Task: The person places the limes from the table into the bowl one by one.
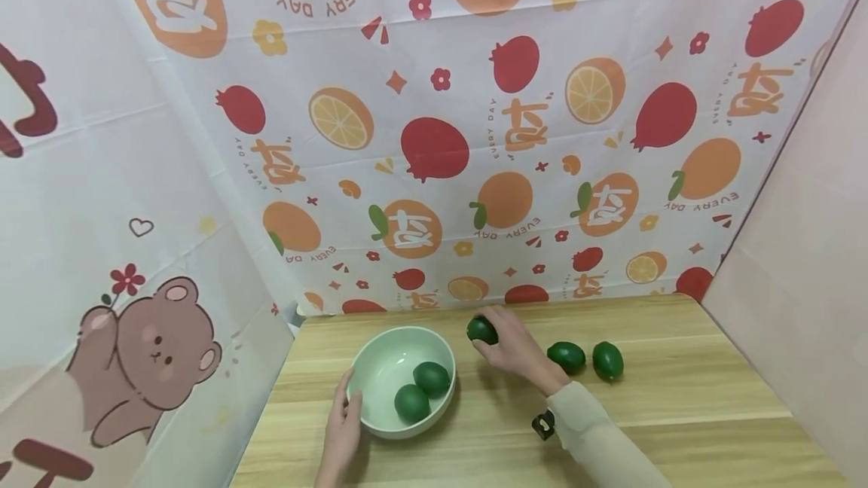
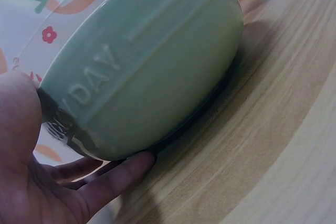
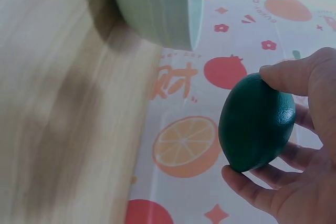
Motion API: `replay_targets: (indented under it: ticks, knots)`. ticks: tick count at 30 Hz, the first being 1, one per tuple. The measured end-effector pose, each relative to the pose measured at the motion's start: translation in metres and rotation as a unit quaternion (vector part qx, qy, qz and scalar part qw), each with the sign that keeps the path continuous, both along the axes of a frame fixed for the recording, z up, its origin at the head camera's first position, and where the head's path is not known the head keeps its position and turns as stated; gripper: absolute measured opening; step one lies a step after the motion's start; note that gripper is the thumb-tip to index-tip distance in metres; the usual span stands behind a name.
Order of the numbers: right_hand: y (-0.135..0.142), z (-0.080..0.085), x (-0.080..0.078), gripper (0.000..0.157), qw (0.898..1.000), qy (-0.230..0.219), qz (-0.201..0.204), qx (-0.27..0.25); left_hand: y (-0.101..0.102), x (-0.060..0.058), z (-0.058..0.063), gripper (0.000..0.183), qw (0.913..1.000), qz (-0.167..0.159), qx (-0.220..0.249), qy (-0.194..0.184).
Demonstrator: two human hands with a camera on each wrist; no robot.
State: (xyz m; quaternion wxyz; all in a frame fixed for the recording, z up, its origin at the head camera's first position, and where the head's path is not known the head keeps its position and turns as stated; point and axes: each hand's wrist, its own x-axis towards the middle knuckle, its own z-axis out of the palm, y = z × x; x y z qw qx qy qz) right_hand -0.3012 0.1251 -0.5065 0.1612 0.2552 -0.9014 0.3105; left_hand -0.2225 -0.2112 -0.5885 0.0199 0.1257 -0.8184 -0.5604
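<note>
My right hand [image 1: 508, 341] holds a dark green lime [image 3: 257, 121] above the table, right of the bowl, with thumb and fingers around it. A pale green bowl [image 1: 380, 375] stands on the table with two limes inside, one lime [image 1: 432, 378] behind the other lime [image 1: 411, 403]. At the bowl's left side my left hand [image 1: 344, 428] grips it, thumb at the rim and fingers against the lower wall, as the left wrist view shows. Raised letters run along the bowl's outside. Two more limes lie on the table: one lime [image 1: 566, 357] beside my right wrist, another lime [image 1: 608, 361] farther right.
The wooden table [image 1: 678, 398] ends at the back against a fruit-printed cloth [image 1: 434, 96]. A bear-printed cloth [image 1: 156, 345] hangs on the left, and a pale wall [image 1: 814, 285] closes the right side. A small black device [image 1: 544, 424] sits by the right sleeve.
</note>
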Motion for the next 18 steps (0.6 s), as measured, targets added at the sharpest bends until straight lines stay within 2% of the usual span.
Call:
replay_targets:
  ticks: [7,18]
  knots:
    - [-0.007,0.014,-0.006,0.042,1.0,0.007,0.018,-0.004,0.0,0.0,0.003,0.057,0.9999,0.002,0.0,0.011]
    - [-0.021,0.022,-0.007,0.049,1.0,0.007,0.029,0.004,-0.001,0.001,0.001,0.059,0.9999,0.002,-0.002,0.012]
